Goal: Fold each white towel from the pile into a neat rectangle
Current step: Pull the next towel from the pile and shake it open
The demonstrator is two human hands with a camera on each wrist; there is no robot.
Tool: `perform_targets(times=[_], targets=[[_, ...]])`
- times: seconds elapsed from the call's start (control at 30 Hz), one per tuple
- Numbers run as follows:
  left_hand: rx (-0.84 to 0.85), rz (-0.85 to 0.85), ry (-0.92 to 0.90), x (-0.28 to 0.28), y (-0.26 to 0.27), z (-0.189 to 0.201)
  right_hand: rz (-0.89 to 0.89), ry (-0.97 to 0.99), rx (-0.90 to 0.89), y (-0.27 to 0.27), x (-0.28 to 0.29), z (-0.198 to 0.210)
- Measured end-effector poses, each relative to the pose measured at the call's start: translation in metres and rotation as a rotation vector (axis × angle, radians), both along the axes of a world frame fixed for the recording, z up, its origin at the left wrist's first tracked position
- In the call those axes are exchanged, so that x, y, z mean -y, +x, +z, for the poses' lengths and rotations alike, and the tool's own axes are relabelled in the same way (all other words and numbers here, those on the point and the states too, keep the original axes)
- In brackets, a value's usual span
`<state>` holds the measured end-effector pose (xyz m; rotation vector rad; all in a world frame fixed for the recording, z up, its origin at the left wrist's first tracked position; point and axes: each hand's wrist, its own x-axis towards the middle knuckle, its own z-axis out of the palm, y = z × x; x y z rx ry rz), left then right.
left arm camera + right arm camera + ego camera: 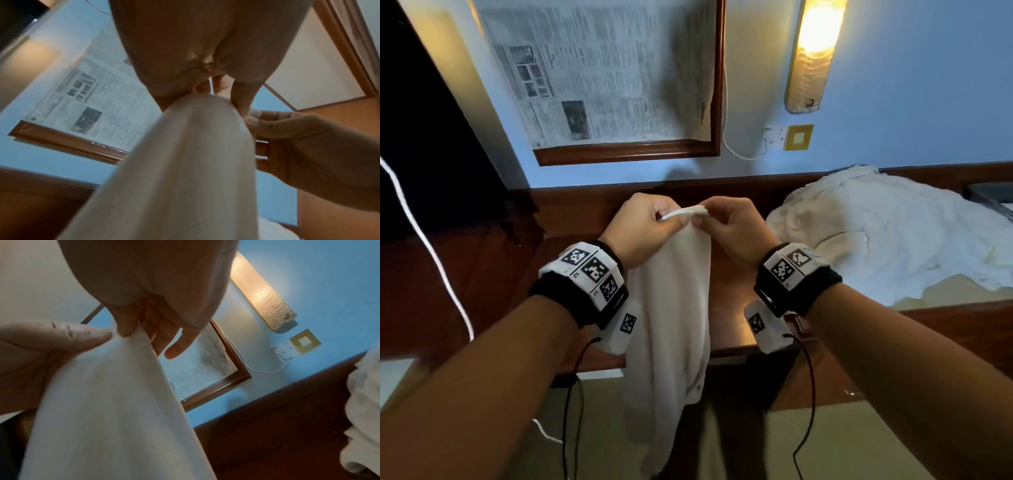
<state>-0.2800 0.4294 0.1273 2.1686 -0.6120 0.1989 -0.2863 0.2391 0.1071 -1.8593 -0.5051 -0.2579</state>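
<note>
A white towel (671, 325) hangs lengthwise in the air over the front of the wooden desk (571, 219), its top edge bunched between both hands. My left hand (643, 222) pinches the top edge from the left; my right hand (726, 222) pinches the same edge from the right, the two almost touching. In the left wrist view the towel (180, 170) drops from the left hand's fingers (242, 97), with the right hand (308, 146) beside it. In the right wrist view the towel (107, 402) hangs from the right thumb and fingers (127, 324). A crumpled pile of white towels (887, 233) lies on the desk at the right.
A framed newspaper (599, 75) hangs on the blue wall behind the desk, with a lit wall lamp (811, 54) and a socket with a white cable (774, 138) to its right. Cables trail from both wrist devices toward the floor. A dark object (989, 198) sits behind the pile.
</note>
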Motion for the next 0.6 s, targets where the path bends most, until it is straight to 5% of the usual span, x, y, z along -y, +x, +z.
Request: perform_targets(times=[0.33,0.47,0.6], targets=[[-0.249,0.077,-0.51,0.021,-0.026,-0.074,-0.171,0.123,0.278,0.029,0.023,0.076],[-0.38,0.077,-0.501,0.029,-0.036,-0.113,-0.199,0.032,0.319,0.031,0.049,0.089],[-0.334,0.101,-0.496,0.038,-0.031,-0.113,-0.274,-0.099,0.249,0.026,0.076,0.076]])
